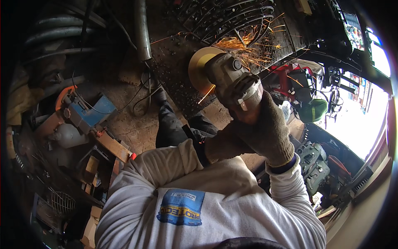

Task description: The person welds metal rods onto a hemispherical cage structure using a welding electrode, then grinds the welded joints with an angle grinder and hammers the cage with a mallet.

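Both my gloved hands are closed around an angle grinder [232,76], which is held out in front of my chest. My right hand [271,133] wraps its body from the right side. Lower and to the left, my left hand [226,143] grips it in shadow, its fingers partly hidden. The pale yellowish disc [201,70] sits at the grinder's far left. Orange sparks [244,43] spray toward the far right, over a rack of curved metal bars [232,18]. The grinder head hides where the disc meets the metal.
A grey metal pipe [142,31] stands at the upper left near loose cables. On the left is a blue and orange machine [93,112]. A green cap-like object [313,110] and a greenish machine [313,164] are on the right. Dark bits litter the work surface [172,79].
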The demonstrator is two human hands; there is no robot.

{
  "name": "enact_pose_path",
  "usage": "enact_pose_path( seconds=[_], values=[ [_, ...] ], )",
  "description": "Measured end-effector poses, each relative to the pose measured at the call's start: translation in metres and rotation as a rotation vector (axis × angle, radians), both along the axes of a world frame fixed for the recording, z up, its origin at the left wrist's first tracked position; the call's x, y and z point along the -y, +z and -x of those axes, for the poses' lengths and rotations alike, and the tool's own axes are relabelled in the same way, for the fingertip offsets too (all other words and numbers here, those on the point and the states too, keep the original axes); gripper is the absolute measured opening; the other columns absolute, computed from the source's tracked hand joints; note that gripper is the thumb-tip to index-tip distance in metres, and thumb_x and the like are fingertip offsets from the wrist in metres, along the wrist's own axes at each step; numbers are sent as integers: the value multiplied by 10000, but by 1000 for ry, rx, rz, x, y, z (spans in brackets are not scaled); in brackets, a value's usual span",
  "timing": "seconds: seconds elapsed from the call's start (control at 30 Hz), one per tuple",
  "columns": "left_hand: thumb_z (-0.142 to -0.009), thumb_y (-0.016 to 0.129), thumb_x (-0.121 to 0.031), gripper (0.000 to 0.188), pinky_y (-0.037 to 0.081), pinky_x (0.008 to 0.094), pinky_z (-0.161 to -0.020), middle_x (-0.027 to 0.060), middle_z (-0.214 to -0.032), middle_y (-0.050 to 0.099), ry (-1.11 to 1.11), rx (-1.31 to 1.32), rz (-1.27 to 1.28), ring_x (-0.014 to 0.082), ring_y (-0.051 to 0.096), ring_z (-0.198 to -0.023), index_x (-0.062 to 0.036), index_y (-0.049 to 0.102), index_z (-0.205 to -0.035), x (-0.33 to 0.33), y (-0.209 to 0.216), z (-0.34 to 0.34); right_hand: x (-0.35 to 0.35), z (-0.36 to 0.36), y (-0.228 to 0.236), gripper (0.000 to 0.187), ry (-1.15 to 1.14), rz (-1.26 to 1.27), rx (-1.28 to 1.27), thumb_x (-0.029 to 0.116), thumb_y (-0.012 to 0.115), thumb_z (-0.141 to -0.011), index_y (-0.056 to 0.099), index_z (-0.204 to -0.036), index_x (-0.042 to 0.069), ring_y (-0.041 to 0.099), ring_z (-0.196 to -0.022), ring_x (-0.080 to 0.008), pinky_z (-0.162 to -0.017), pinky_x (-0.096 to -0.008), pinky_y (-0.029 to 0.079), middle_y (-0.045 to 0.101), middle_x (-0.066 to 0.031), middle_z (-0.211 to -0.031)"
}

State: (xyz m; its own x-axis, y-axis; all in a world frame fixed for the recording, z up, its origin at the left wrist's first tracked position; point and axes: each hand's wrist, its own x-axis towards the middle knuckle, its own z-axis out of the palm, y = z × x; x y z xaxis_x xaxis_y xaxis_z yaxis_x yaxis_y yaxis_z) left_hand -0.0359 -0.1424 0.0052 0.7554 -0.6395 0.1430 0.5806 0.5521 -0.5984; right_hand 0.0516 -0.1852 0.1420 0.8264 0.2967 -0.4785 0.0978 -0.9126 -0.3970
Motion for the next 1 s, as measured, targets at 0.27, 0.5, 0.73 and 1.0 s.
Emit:
enact_pose_path(
  seconds=[0.27,0.5,0.73,1.0],
  values=[
    [-1104,422,-395,597,415,481,-1199,198,-1535,415,211,284,-583,333,497,-1386,-54,279,-1573,3,-12,9,-1,0,-4,681,-7,-12,-4,187,857,-759,534,-1334,18,735,-1005,-330,-833,-411,574,724,-177,-1098],
    [-1092,437,-423,656,386,481,-1223,194,-1569,373,13,203,-546,351,449,-1426,-63,219,-1596,-2,-9,12,0,-3,-6,668,57,9,-6,152,841,-760,535,-1342,36,739,-1017,-336,-831,-410,580,726,-175,-1106],
    [-1085,455,-435,673,357,484,-1239,198,-1577,352,306,530,-813,351,440,-1432,-71,211,-1597,2,-14,7,-2,-3,-5,699,26,59,3,162,854,-733,536,-1344,40,737,-1017,-353,-831,-425,584,727,-185,-1118],
    [-1077,473,-463,680,402,500,-1203,210,-1544,388,211,366,-658,365,461,-1410,-68,246,-1582,-2,3,-2,1,-6,3,769,15,25,-56,298,859,-765,484,-1374,16,722,-1028,-402,-842,-465,595,696,-220,-1127]
  ],
)
